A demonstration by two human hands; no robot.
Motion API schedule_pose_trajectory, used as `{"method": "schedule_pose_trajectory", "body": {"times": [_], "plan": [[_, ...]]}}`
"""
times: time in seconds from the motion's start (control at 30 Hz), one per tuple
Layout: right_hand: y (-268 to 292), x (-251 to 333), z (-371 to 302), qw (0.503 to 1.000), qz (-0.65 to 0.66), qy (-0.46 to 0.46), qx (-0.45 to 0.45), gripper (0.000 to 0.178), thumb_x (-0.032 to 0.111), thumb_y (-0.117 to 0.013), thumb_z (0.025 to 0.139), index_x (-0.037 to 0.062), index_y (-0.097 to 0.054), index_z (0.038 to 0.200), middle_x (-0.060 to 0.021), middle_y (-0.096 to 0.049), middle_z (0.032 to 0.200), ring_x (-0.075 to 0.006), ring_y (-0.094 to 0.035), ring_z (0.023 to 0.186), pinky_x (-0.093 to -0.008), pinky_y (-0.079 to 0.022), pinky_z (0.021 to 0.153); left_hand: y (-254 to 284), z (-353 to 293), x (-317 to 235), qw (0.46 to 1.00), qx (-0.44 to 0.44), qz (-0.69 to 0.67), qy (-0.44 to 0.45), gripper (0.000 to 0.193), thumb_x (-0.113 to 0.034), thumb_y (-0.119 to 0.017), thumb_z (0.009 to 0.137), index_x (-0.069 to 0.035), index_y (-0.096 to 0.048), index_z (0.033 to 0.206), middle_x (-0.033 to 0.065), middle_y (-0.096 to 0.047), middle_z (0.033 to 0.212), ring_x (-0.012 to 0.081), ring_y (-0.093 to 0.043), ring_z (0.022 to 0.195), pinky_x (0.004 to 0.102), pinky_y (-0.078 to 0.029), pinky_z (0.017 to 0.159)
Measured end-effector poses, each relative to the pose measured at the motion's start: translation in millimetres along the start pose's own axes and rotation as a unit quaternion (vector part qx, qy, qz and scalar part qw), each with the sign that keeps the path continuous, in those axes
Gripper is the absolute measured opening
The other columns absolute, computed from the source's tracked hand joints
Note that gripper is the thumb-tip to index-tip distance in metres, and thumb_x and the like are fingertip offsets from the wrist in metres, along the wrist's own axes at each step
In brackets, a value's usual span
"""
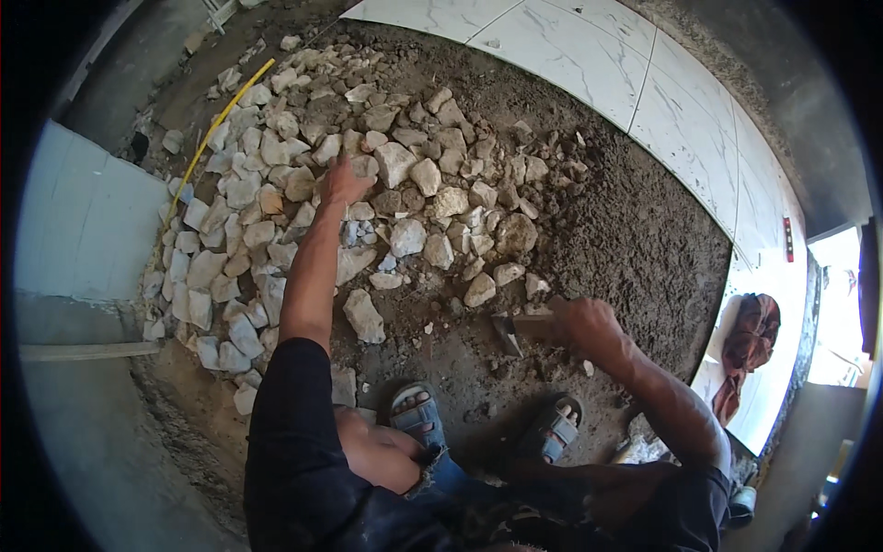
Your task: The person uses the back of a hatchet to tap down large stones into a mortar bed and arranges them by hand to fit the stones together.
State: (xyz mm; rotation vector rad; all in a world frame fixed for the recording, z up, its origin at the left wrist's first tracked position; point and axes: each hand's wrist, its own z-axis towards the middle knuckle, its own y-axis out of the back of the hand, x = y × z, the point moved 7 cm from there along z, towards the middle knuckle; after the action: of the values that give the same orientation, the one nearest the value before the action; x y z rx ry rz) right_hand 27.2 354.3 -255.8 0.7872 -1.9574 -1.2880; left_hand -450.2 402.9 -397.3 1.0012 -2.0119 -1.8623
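Note:
My left hand (pixel 346 187) reaches far forward over a bed of pale broken stones (pixel 273 147). Its thumb and fingers close round a greyish stone (pixel 365 166) among the others. Low over the dirt on the right, my right hand (pixel 589 327) is wrapped round the wooden handle of a hammer (pixel 507 335). The hammer's metal head points left, just below the near edge of the stones. A larger pale stone (pixel 364 316) lies on the soil between my two arms.
Wet grey mortar (pixel 639 239) spreads right of the stones, bordered by white marbled tiles (pixel 685 120). A reddish-brown cloth (pixel 754 331) and a small red level (pixel 788 239) lie on the tiles. Along the stones' left edge runs a yellow hose (pixel 216 124). My sandaled feet (pixel 418 416) stand on dirt.

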Motion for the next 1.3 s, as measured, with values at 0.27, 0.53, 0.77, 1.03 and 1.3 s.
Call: {"method": "schedule_pose_trajectory", "body": {"times": [0.27, 0.53, 0.77, 1.03, 1.3], "plan": [[8.4, 1.8, 11.4, 0.998, 0.032, 0.002, 0.062, 0.027, 0.031, -0.062, 0.082, 0.0042, -0.058, 0.086, -0.0170, -0.064, 0.071, -0.0335, -0.066, 0.070, -0.0432, -0.052, 0.059, 30.0, -23.1, 27.6, 0.941, 0.019, -0.316, 0.118, 0.082, -0.057, -0.064, 0.074, 0.001, -0.045, 0.129, 0.0216, -0.052, 0.124, 0.0292, -0.060, 0.098, 0.0375, -0.053, 0.072], [15.8, 20.6, 23.7, 0.999, 0.020, 0.039, 0.032, 0.034, 0.037, -0.063, 0.082, 0.0046, -0.055, 0.087, -0.0161, -0.063, 0.067, -0.0328, -0.066, 0.066, -0.0432, -0.052, 0.059, 5.0, -34.7, 19.0, 0.841, 0.077, -0.512, 0.156, 0.084, -0.071, -0.054, 0.075, -0.008, -0.047, 0.129, 0.0133, -0.047, 0.130, 0.0245, -0.064, 0.074, 0.0297, -0.048, 0.052], [24.5, 32.1, 22.0, 0.998, -0.005, 0.049, 0.041, 0.026, 0.027, -0.064, 0.080, 0.0065, -0.056, 0.093, -0.0137, -0.064, 0.070, -0.0319, -0.066, 0.067, -0.0429, -0.052, 0.058, -44.9, 3.7, 45.1, 0.925, 0.089, -0.358, 0.091, 0.079, -0.051, -0.068, 0.074, -0.004, -0.044, 0.132, 0.0189, -0.051, 0.129, 0.0294, -0.064, 0.093, 0.0375, -0.052, 0.072], [8.0, 0.8, 24.6, 0.990, -0.033, 0.008, 0.134, 0.020, 0.025, -0.062, 0.081, 0.0145, -0.063, 0.099, -0.0113, -0.065, 0.072, -0.0290, -0.066, 0.070, -0.0414, -0.052, 0.060, -46.2, 2.8, -2.1, 0.985, -0.051, -0.152, -0.067, 0.063, -0.033, -0.069, 0.072, -0.008, -0.050, 0.127, 0.0215, -0.054, 0.119, 0.0371, -0.051, 0.110, 0.0441, -0.042, 0.093], [-26.3, -56.6, 11.2, 0.975, -0.123, -0.034, 0.185, 0.012, 0.021, -0.063, 0.078, 0.0129, -0.064, 0.087, -0.0092, -0.065, 0.074, -0.0273, -0.066, 0.070, -0.0422, -0.053, 0.062, -46.0, -14.3, -16.3, 0.972, -0.186, -0.047, -0.139, 0.037, -0.011, -0.056, 0.080, -0.010, -0.053, 0.117, 0.0178, -0.058, 0.104, 0.0384, -0.060, 0.088, 0.0490, -0.048, 0.074]]}}
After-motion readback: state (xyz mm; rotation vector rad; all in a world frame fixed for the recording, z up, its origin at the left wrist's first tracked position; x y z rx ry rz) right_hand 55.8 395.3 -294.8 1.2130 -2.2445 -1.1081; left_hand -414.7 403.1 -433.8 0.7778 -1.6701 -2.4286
